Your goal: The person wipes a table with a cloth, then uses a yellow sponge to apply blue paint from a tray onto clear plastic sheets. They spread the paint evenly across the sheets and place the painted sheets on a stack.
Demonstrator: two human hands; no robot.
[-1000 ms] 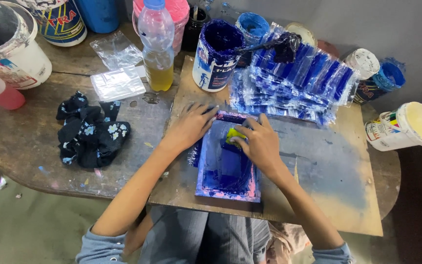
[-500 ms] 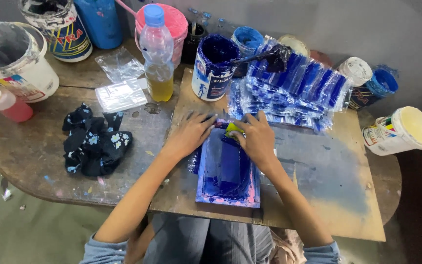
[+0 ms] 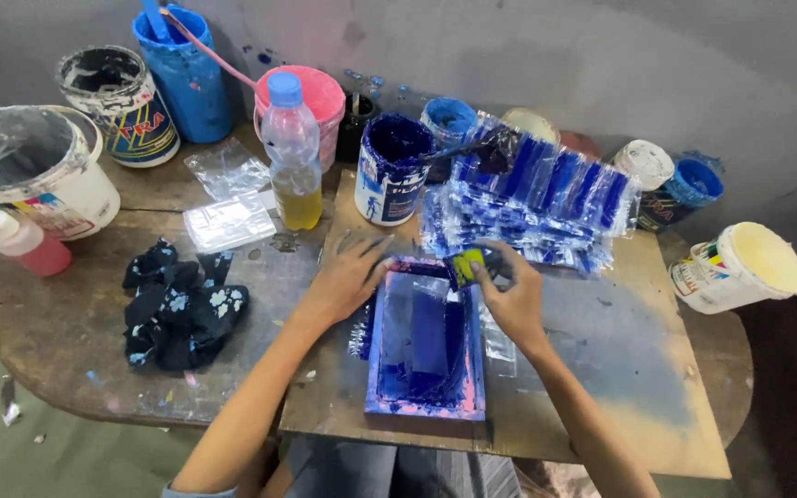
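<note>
A small printing frame (image 3: 426, 401), stained blue with pink edges, lies on a wooden board (image 3: 601, 369). My left hand (image 3: 348, 275) presses flat on the frame's upper left corner. My right hand (image 3: 507, 293) grips a small yellow and blue squeegee (image 3: 465, 266) at the frame's top edge. Just beyond my hands lies a fanned stack of clear plastic bags printed blue (image 3: 532, 205). A tin of blue ink (image 3: 391, 169) stands behind the frame.
A plastic bottle of yellow liquid (image 3: 293, 155), clear bags (image 3: 229, 223) and a dark stained rag (image 3: 180, 304) lie to the left. Paint buckets (image 3: 39, 171) and tins (image 3: 738, 267) ring the round table along the wall.
My right hand has drawn the squeegee up to the frame's top edge. The camera has tilted up, showing more of the wall and tins.
</note>
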